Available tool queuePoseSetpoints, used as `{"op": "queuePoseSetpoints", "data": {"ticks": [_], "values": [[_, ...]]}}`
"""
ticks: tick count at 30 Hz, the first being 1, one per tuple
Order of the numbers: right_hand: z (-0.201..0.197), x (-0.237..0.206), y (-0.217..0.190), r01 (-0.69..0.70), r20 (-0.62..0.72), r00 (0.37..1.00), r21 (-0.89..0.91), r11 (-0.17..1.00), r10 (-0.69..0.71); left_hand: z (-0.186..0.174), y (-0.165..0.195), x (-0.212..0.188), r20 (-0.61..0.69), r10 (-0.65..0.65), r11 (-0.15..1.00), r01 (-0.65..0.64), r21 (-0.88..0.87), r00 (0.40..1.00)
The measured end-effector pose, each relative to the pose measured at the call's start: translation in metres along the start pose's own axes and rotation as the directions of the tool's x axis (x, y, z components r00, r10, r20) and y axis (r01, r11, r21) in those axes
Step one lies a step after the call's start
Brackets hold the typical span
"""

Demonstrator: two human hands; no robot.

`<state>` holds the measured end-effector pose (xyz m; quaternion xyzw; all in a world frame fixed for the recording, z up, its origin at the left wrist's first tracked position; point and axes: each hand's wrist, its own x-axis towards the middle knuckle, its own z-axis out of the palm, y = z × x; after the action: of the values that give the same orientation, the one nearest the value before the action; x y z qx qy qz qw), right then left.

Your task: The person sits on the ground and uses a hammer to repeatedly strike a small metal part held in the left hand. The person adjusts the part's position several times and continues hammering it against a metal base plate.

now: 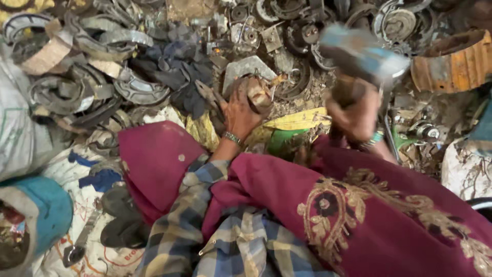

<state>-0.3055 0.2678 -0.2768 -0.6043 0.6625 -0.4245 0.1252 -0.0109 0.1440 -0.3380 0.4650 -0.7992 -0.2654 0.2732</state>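
Note:
My left hand [239, 113] grips a rusty, curved metal part [258, 94] and holds it down on the cluttered ground. A thin bangle circles that wrist. My right hand [354, 115] is raised and closed around the wooden handle of a hammer [361, 55], whose blurred blue-grey head hangs above and right of the metal part. Plaid sleeves and a maroon embroidered cloth [359, 210] cover my arms and lap.
A heap of curved grey brake shoes [97, 66] and round metal scrap fills the ground ahead. A rusty orange drum [453, 64] lies at the right. A blue-rimmed sack [43, 210] sits at the lower left, dark sandals [120, 215] beside it.

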Motion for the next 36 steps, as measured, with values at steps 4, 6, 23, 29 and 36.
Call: {"op": "queuePoseSetpoints", "data": {"ticks": [4, 6, 23, 29, 36], "values": [[-0.011, 0.014, -0.014, 0.203, -0.161, 0.978, 0.598, 0.776, -0.132, 0.002, -0.003, -0.003, 0.014, 0.026, 0.999, -0.026, 0.026, 1.0], [0.014, 0.008, -0.012, -0.012, 0.056, 0.998, 0.648, 0.762, -0.032, 0.002, -0.002, -0.001, 0.053, -0.048, 0.999, 0.048, -0.01, 0.997], [0.088, -0.082, 0.027, -0.38, 0.352, 0.813, -0.285, 0.88, 0.465, -0.014, 0.024, 0.005, 0.15, -0.038, 0.92, -0.024, 0.39, 0.988], [0.095, -0.085, 0.027, -0.438, 0.34, 0.789, -0.273, 0.856, 0.512, -0.034, 0.016, 0.033, 0.266, -0.108, 0.971, 0.044, 0.235, 0.958], [0.096, -0.093, 0.03, -0.406, 0.33, 0.816, -0.258, 0.877, 0.474, -0.054, -0.033, 0.032, 0.243, -0.366, 0.726, 0.438, -0.53, 0.899]]}}
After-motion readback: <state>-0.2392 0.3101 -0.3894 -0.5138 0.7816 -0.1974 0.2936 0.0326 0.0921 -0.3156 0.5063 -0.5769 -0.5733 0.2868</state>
